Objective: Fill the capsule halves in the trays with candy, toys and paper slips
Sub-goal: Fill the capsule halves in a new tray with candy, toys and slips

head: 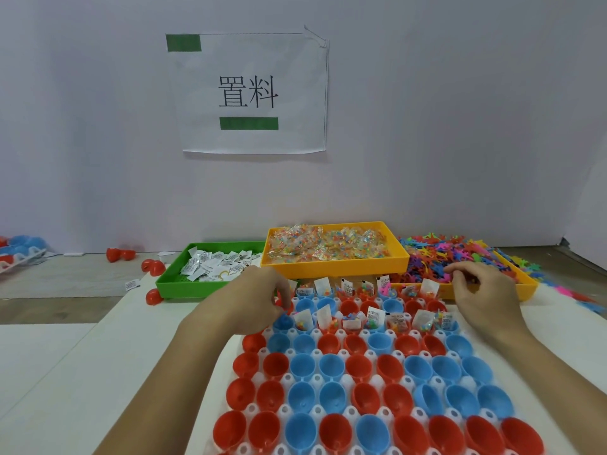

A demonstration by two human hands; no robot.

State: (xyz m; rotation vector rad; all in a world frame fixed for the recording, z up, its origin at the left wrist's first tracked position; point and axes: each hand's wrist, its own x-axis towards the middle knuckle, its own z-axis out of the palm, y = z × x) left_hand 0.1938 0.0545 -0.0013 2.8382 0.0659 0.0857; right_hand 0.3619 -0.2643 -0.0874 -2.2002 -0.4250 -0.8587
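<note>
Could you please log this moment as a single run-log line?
left hand: at far-left red and blue plastic capsule halves | right hand: over colourful rubbery toys | far rows filled, near rows unfilled

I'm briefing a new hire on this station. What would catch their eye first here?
First, the grid of red and blue capsule halves in the white tray, filling the foreground. Only two far rows hold candy and paper slips. Behind sit three supply bins: green with slips, orange with candy bags, and toys at right. On the wall hangs a paper sign.
</note>
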